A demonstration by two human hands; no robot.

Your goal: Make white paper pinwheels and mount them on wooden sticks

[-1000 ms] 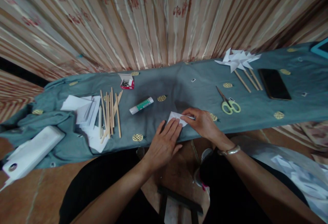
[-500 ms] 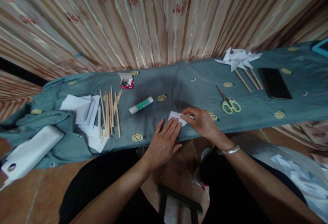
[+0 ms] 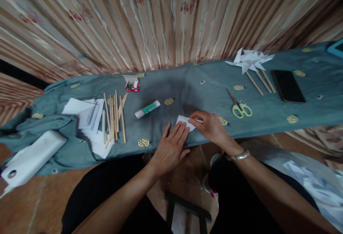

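A small piece of white paper lies near the front edge of the cloth-covered table. Across it rests my left hand, fingers stretched out and fingertips pressing the paper down. My right hand, with a silver bangle on its wrist, pinches the right-hand part of the paper between thumb and fingers. Those fingers hide some of the paper, and its full shape cannot be made out. Left of the paper lies a green and white glue stick. Green-handled scissors lie on the right.
Several wooden sticks and white paper sheets lie at left, near a small red box of metal pieces. A white device sits at the far left. Paper pinwheels on sticks and a black phone lie at right.
Almost nothing differs. Both hands stay on the white paper in the same place; the view has shifted very slightly.
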